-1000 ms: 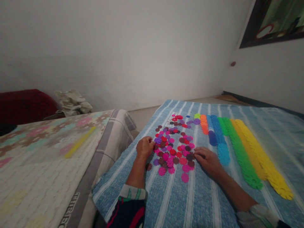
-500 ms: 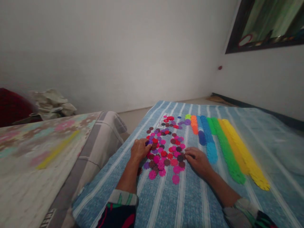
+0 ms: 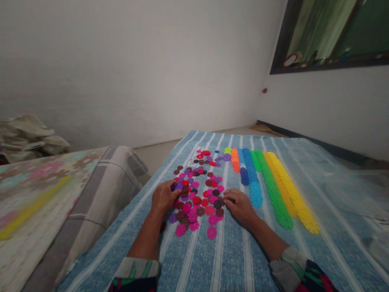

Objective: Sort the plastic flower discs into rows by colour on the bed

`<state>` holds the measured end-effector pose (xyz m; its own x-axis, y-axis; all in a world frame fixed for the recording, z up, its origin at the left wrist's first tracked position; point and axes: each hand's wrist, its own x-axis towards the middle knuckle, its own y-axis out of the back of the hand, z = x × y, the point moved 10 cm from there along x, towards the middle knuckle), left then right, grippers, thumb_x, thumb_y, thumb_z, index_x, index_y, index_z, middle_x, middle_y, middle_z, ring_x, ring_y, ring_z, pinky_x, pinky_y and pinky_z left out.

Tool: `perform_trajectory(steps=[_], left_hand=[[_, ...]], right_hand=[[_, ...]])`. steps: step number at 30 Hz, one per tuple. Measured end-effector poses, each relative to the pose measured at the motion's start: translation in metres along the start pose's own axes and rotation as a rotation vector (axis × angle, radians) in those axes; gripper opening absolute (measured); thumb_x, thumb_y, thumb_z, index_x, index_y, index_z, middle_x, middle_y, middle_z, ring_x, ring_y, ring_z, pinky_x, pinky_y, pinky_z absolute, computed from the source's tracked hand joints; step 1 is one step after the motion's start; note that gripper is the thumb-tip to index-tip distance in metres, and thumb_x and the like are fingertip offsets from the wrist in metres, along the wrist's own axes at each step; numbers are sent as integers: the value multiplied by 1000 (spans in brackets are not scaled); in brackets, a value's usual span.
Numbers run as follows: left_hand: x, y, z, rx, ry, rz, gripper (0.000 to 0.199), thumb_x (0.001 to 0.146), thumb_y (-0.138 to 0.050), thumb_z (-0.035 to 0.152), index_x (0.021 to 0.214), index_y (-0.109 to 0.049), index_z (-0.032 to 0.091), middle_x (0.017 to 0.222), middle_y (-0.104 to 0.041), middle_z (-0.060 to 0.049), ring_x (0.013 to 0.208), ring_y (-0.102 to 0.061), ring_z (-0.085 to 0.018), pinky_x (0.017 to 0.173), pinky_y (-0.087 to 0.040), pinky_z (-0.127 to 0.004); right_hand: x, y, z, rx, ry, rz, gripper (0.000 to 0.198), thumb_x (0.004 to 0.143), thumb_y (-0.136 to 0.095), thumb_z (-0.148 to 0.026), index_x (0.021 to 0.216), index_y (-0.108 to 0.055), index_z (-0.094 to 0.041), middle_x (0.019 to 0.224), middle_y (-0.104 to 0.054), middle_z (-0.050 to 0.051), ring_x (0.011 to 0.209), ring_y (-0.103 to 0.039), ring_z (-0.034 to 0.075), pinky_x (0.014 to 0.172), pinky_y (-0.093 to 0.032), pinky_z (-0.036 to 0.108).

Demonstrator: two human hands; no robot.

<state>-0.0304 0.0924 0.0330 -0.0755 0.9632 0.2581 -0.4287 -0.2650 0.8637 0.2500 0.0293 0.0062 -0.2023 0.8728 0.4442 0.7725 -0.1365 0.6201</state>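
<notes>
Loose flower-edged plastic discs (image 3: 192,215) in pink, red, brown, purple and black lie in a spread-out heap on the striped blue cloth (image 3: 188,259). At the heap's left side, my left hand (image 3: 163,197) is closed with purple discs (image 3: 178,186) between thumb and fingers. My right hand (image 3: 240,207) is at the heap's right edge, its fingers pinched beside a black disc (image 3: 218,204). Whatever those fingertips hold, if anything, is too small to make out.
Overlapping rows of sorted discs run along the right: orange (image 3: 235,160), blue (image 3: 251,170), green (image 3: 275,194) and yellow (image 3: 296,194). Clear plastic bags (image 3: 349,192) lie farther right. Across a gap on the left stands a bed with a floral cover (image 3: 45,174).
The view has turned to the right, so everything appears shifted left. Both hands keep about the same places at the heap's edges.
</notes>
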Motion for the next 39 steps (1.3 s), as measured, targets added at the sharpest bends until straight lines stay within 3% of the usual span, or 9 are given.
perform_trajectory(steps=[7,15,22,27,33,39], left_hand=[[-1,-8,-14,-424,61,12,41,61,-67,20,101,-73,18,93,-76,-4,84,-69,-21,83,-53,-32],[-7,-9,-41,-787,262,139,31,54,-70,25,83,-73,14,72,-73,-4,64,-66,-18,59,-52,-28],[-15,-7,-37,-990,354,136,39,47,-78,31,81,-70,13,60,-65,1,51,-56,-11,47,-43,-22],[-18,-9,-14,-1065,320,69,44,48,-81,33,85,-70,12,61,-65,1,48,-54,-9,48,-42,-22],[-25,-26,35,-1080,177,-80,42,53,-81,30,89,-73,12,70,-69,-2,59,-60,-12,56,-47,-24],[-43,-48,76,-1095,75,-276,35,57,-79,26,89,-73,14,74,-70,-2,65,-62,-14,63,-51,-27]], right_hand=[[-4,-1,5,26,-7,17,19,84,-56,-17,75,-72,-23,94,-73,5,94,-64,21,86,-47,36],[-7,0,7,28,2,21,20,83,-55,-21,75,-73,-24,94,-73,5,94,-65,22,86,-48,38],[-7,1,7,30,3,32,20,82,-54,-20,75,-72,-23,94,-73,6,93,-65,23,85,-48,38],[-6,6,-2,24,24,59,21,85,-52,-21,72,-69,-22,83,-71,6,84,-65,21,78,-48,35],[-11,28,-31,-46,92,310,17,88,-55,-28,88,-69,-20,83,-73,8,80,-66,22,79,-46,37],[-11,13,-46,88,90,242,20,89,-55,-27,101,-68,-18,88,-74,6,77,-67,18,74,-49,32]])
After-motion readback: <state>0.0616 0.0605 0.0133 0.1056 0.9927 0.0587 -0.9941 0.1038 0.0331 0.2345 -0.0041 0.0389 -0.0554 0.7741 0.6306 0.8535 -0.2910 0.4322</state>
